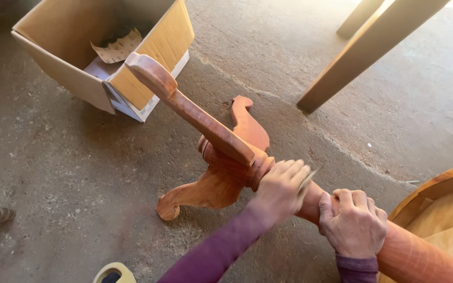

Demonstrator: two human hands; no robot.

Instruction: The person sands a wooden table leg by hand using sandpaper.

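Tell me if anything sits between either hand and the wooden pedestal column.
Nothing visible blocks either hand. The right hand grips the pedestal column directly. The left hand presses a small sheet, apparently sandpaper, against the column beside the turned collar.

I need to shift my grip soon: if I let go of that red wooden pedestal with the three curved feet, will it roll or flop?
The pedestal looks rigid, probably fairly heavy solid wood. Two curved feet touch the floor, so it likely won't roll far. The right hand grips the round column; released, that end may drop. The left hand presses near the collar.
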